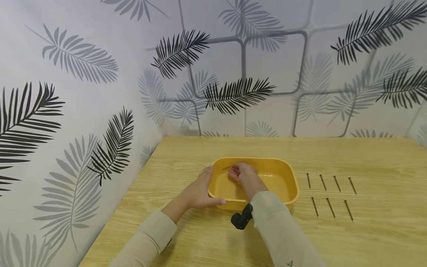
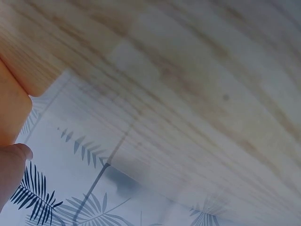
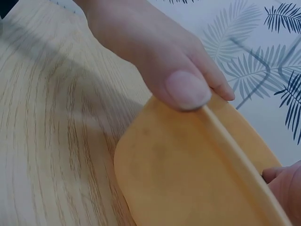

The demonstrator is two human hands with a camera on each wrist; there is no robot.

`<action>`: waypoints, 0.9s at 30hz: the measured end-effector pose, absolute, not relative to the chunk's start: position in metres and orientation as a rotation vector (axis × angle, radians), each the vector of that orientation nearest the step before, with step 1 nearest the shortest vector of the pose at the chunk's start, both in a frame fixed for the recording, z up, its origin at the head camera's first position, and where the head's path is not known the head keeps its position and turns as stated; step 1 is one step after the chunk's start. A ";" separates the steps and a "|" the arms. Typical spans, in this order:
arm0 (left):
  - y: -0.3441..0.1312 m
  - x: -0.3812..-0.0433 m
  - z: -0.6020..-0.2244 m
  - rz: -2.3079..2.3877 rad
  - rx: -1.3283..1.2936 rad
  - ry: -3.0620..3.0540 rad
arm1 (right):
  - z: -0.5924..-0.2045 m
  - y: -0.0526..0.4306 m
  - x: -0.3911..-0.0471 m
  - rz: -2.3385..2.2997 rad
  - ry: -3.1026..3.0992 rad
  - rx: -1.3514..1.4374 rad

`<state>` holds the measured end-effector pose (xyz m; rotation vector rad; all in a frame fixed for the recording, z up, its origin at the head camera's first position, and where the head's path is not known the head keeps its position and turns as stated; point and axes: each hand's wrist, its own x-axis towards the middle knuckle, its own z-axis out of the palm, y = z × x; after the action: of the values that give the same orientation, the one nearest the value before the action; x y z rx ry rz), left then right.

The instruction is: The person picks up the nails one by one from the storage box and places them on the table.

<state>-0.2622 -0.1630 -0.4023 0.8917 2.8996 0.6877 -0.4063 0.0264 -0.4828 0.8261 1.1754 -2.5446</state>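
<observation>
A yellow plastic tub [image 1: 278, 181] with rounded corners stands on the wooden table. My left hand [image 1: 200, 191] grips its left end, the thumb lying over the near rim and the fingers along the outer side. Inside the tub, toward the back left, my right hand [image 1: 246, 178] pinches a thin dark nail [image 1: 228, 167], whose shaft sticks out to the left of the fingers. In the right wrist view, the left thumb presses the tub's rim [image 3: 225, 134], while only part of the right hand [image 3: 288, 190] shows beyond it.
Several dark nails [image 1: 348, 210] lie in two rough rows on the table [image 1: 383, 167], to the right of the tub. A wall covering [image 1: 220, 122] with leaf prints rises behind the table's back edge and along its left side. A black wrist camera [image 1: 241, 217] hangs beside the right cuff.
</observation>
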 end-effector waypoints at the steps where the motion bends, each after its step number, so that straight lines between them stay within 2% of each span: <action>1: -0.163 -0.262 -0.401 0.679 0.883 2.897 | -0.475 0.028 -0.398 -2.548 1.189 0.828; 7: -0.161 -0.259 -0.397 0.679 0.832 2.880 | -0.399 0.026 -0.328 -2.483 1.387 0.965; 9: -0.161 -0.259 -0.397 0.678 0.816 2.877 | -0.393 0.029 -0.322 -2.473 1.408 0.935; 13: -0.160 -0.259 -0.397 0.670 0.804 2.875 | -0.431 0.042 -0.355 -2.472 1.386 0.785; 16: -0.160 -0.259 -0.398 0.658 0.806 2.880 | -0.433 0.045 -0.360 -2.451 1.419 0.778; 22: -0.160 -0.258 -0.397 0.658 0.806 2.882 | -0.374 0.041 -0.308 -2.412 1.505 0.748; 27: -0.159 -0.259 -0.398 0.653 0.786 2.879 | -0.360 0.043 -0.298 -2.409 1.542 0.698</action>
<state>-0.2587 -0.1594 -0.3976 0.7863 2.8788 0.6533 -0.2980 0.0433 -0.3603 0.6979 1.5421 -2.4089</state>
